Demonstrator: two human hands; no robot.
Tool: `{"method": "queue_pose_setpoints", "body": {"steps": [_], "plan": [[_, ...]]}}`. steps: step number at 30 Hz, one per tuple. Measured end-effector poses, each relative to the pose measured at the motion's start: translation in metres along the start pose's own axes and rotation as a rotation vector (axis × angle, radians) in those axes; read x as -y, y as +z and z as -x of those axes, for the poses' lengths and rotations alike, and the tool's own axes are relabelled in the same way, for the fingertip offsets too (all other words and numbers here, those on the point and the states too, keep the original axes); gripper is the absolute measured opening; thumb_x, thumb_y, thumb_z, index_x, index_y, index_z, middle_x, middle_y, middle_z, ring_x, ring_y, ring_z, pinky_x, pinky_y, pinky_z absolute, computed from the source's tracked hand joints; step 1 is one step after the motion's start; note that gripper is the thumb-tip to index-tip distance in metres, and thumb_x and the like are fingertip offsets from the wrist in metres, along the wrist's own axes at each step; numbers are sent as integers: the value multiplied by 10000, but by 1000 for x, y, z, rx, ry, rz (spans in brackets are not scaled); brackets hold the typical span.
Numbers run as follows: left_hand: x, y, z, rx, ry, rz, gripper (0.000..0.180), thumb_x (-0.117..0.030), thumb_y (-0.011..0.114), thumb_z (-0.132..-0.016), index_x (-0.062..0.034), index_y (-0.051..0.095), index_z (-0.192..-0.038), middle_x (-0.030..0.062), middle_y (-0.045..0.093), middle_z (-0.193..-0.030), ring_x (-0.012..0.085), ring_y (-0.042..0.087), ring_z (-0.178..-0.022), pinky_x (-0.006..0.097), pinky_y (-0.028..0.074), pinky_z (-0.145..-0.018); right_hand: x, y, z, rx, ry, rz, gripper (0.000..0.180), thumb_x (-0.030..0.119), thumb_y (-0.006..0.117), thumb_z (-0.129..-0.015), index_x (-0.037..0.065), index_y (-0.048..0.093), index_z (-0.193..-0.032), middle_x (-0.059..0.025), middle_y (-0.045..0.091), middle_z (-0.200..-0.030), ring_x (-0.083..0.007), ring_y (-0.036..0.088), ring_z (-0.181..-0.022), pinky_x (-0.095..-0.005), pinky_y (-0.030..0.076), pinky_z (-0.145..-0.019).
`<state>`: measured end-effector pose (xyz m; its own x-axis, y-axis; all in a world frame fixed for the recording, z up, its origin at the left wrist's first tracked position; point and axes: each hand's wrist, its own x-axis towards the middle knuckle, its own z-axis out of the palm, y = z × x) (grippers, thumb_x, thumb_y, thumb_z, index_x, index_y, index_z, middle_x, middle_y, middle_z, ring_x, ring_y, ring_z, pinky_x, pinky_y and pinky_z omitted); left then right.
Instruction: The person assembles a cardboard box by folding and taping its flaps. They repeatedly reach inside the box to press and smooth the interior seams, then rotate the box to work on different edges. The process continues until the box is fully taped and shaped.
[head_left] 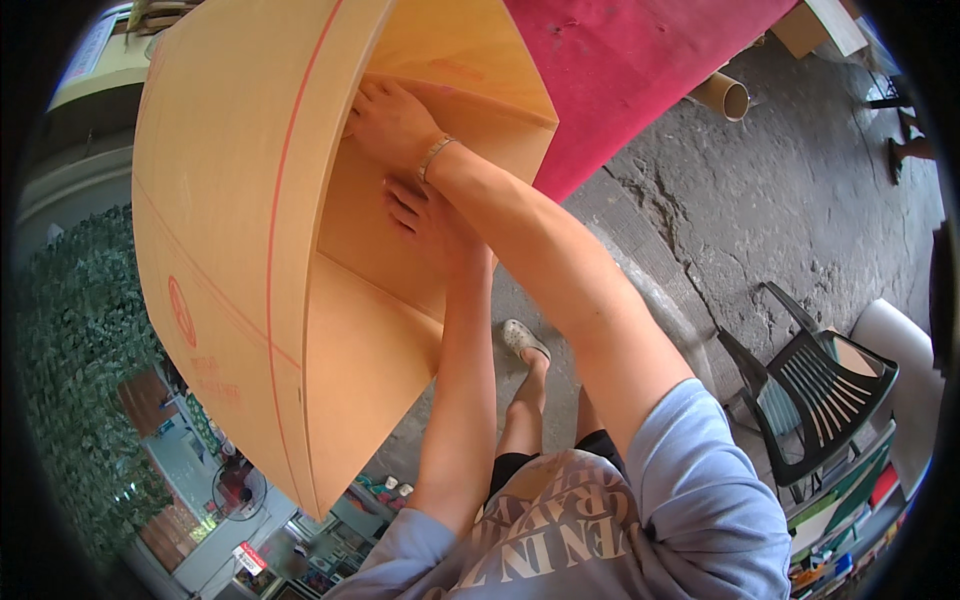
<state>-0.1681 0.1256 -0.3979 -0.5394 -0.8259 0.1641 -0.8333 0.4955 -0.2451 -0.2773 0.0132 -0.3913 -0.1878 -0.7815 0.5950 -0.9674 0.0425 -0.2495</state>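
Note:
A large tan open-fronted box [220, 200], made of flat boards with red lines printed on its outer face, stands tilted across the left and middle. Both my arms reach into its open side. My right hand [392, 122], with a bracelet at the wrist, lies deepest, its fingers stretched out against the inner panels near a corner. Just below it is my left hand [432, 218], its fingers apart and slightly bent near the back panel [365, 215]. The right forearm passes close over the left hand and hides part of it. I see nothing held in either hand.
A red-covered surface [640, 70] lies beyond the box, with a cardboard tube [724, 97] by its edge. A black chair [815, 395] and a white roll [905, 350] stand at right on cracked concrete. A fan [238, 487] is at lower left.

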Motion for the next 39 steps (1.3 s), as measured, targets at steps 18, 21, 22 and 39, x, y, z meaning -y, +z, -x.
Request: {"method": "queue_pose_setpoints", "body": {"steps": [18,21,22,39], "plan": [[6,3,5,-119,81,201,758,-373,668,-888,21,418,-1486,252,426,-1529,482,355,-1425,533,309,-1148,17,-49,40,82,-17,-145,117,128,616,-854,85,709,-910,-53,652,-977,-214,630,-1031,-347,472,-918],[10,7,7,-51,109,237,743,-387,670,-891,-15,435,-1490,214,441,-1530,461,302,-1455,522,270,-1167,20,-61,49,72,-50,-151,112,145,629,-845,90,708,-902,-58,661,-987,-217,637,-1024,-352,472,-922],[11,8,7,-19,122,235,742,-394,674,-890,-27,440,-1491,204,444,-1530,452,283,-1465,518,253,-1177,20,-65,51,87,-65,-138,114,157,634,-843,91,708,-899,-59,664,-991,-218,639,-1021,-356,472,-924],[-32,-6,0,-66,-415,460,874,-517,590,-996,65,271,-1563,288,448,-1535,405,463,-1403,483,397,-1138,74,-11,4,399,-9,48,390,225,586,-913,130,679,-1279,-55,637,-1367,-229,538,-1305,-413,401,-1041]]}}
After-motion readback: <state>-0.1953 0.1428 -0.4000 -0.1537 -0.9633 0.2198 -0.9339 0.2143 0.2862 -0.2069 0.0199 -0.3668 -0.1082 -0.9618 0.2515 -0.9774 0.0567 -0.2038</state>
